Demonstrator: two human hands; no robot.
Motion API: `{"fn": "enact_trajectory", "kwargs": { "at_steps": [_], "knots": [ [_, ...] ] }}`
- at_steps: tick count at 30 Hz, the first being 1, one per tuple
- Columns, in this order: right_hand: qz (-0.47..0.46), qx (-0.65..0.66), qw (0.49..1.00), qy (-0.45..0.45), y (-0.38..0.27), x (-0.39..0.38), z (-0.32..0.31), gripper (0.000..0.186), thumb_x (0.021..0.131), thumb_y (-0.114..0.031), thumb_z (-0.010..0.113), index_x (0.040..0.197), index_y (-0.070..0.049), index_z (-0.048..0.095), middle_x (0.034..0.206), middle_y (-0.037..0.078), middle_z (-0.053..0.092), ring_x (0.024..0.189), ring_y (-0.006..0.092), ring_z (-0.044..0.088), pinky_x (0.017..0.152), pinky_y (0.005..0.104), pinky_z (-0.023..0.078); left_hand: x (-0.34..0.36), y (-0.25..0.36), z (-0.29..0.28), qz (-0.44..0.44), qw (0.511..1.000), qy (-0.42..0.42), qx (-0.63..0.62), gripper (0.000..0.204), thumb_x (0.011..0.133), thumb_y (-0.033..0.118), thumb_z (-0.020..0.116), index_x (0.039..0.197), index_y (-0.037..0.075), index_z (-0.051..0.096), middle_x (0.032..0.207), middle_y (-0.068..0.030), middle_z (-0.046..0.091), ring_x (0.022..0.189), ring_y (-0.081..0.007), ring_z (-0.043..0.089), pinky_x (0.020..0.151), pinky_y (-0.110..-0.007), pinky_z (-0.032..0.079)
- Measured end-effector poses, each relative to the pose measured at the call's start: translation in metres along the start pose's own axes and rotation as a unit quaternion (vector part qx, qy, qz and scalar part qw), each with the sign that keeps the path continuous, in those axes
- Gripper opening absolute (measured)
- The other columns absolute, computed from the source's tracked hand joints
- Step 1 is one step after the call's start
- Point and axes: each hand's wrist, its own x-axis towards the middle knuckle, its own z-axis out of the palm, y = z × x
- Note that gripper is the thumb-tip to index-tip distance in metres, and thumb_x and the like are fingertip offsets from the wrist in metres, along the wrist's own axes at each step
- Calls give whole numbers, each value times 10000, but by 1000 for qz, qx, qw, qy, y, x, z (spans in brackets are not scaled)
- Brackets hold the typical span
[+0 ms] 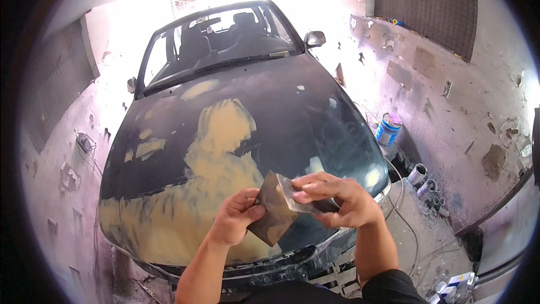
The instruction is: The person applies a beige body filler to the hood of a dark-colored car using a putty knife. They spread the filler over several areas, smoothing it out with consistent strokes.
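Left grip [237, 219] pinched on brown plate [275, 212], right grip [350, 200] curled round scraper [291, 201]. I'd keep plate steady, scraper edge flat, strokes light and even, imo.

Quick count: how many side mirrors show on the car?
2: one side mirror at picture left, another side mirror at picture right, flanking the car. Neither is hidden.
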Motion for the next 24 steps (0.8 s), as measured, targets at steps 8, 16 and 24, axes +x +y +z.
{"fn": "enact_trajectory", "kwargs": {
  "at_steps": [8,16,24],
  "knots": [
    [102,-286,945,124,28,1,-4,539,758,89,691,1279,-47,665,1319,162,620,1220,301,619,1015,378,504,3,18,32,74,980,71,170,301,982,-27,554,1282,-33,576,1219,-106,678,1130,-175,633,1025,-341,472],
    [-89,-470,870,122,17,24,30,465,790,-41,755,1235,-151,675,1277,-13,695,1217,229,591,1018,453,404,-4,17,33,47,973,201,104,337,1008,-14,542,1345,-6,535,1063,-87,703,925,-101,641,850,-259,517],
    [-50,-512,857,37,44,39,57,395,835,-82,685,1224,-151,682,1247,-16,707,1213,207,586,1038,475,386,-15,15,4,128,903,240,332,308,993,45,587,1299,8,594,900,-79,720,781,-80,622,725,-238,488]
  ]
}}
